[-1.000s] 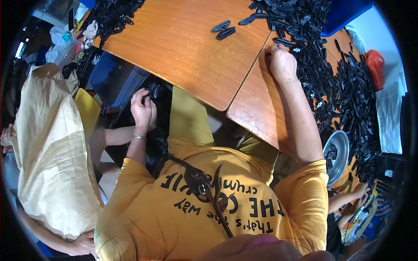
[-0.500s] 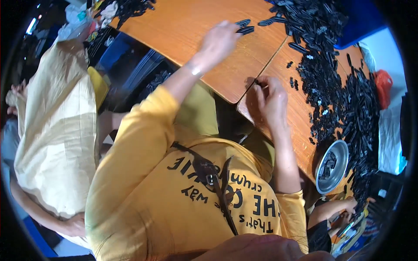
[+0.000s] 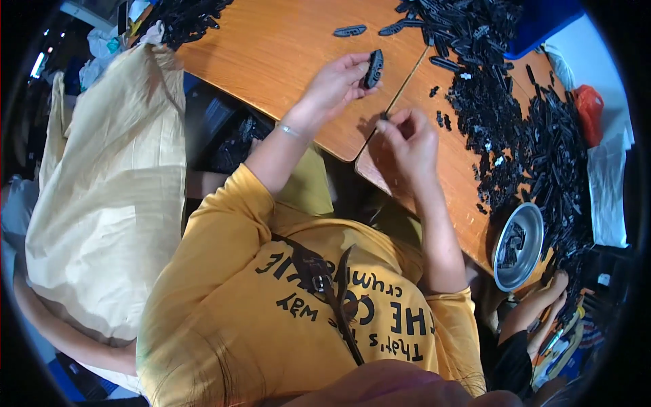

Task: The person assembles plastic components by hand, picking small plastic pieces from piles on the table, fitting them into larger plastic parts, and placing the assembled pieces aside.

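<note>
My left hand is closed on a black, elongated plastic part with rounded ends and cut-outs along its face, held tilted above the table. My right hand is beside it, thumb and fingertips pinching a small black piece near the seam of the tabletop; its exact kind is too small to tell. A similar elongated black part lies alone on the wooden table beyond my left hand. Another such part is at the edge of the large pile.
A heap of long black parts lies at the far right, and small black pieces are spread nearer. A metal bowl with black pieces stands at the right edge. People work on both sides; a large beige sack is at left.
My left hand has picked up one of two elongated black parts from the table and drawn it nearer my right hand. My right hand still pinches its small piece.
</note>
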Demonstrator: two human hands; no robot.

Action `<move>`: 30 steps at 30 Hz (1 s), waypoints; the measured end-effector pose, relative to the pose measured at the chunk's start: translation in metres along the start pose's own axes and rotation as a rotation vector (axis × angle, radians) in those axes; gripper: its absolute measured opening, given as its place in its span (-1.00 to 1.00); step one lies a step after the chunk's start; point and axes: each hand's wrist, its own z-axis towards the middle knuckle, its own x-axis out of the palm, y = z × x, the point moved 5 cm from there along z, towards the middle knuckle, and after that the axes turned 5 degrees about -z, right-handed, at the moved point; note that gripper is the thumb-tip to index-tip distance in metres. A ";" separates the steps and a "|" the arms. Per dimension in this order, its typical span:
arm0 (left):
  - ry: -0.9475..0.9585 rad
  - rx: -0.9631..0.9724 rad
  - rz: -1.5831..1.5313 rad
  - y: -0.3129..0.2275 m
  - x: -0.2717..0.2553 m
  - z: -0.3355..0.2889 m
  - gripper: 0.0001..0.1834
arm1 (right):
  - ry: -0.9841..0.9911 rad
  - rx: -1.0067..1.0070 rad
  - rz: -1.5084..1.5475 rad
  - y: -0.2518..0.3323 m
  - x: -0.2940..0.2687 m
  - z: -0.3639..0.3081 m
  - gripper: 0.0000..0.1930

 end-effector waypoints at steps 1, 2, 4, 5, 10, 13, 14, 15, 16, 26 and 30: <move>0.129 -0.056 -0.251 0.005 0.012 -0.008 -0.61 | -0.026 0.012 0.035 0.000 -0.004 0.009 -0.75; 0.133 -0.070 -0.254 0.011 0.017 -0.012 -0.61 | -0.080 -0.016 0.007 0.001 -0.009 0.016 -0.75; 0.161 -0.073 -0.182 0.018 0.028 -0.016 -0.58 | -0.124 -0.032 0.004 0.003 -0.015 0.026 -0.75; 0.166 -0.082 -0.186 0.021 0.033 -0.018 -0.58 | -0.166 -0.054 0.005 0.004 -0.019 0.026 -0.75; 0.242 -0.110 -0.184 0.027 0.055 -0.020 -0.57 | -0.256 -0.145 0.155 0.000 -0.029 0.024 -0.86; 0.227 -0.111 -0.200 0.036 0.059 -0.020 -0.58 | -0.287 -0.179 0.117 0.000 -0.037 0.019 -0.88; 0.225 -0.113 -0.198 0.037 0.060 -0.021 -0.58 | -0.287 -0.177 0.120 -0.001 -0.039 0.019 -0.88; 0.224 -0.109 -0.188 0.037 0.064 -0.023 -0.59 | -0.305 -0.217 0.103 -0.001 -0.042 0.019 -0.88; 0.222 -0.105 -0.177 0.037 0.068 -0.023 -0.60 | -0.322 -0.258 0.087 0.000 -0.045 0.019 -0.89; 0.205 -0.022 -0.062 0.039 0.094 -0.031 -0.60 | -0.380 -0.362 0.038 -0.004 -0.061 0.007 -0.86; 0.135 -0.022 -0.066 0.044 0.100 -0.030 -0.60 | -0.409 -0.373 0.073 -0.009 -0.073 0.003 -0.87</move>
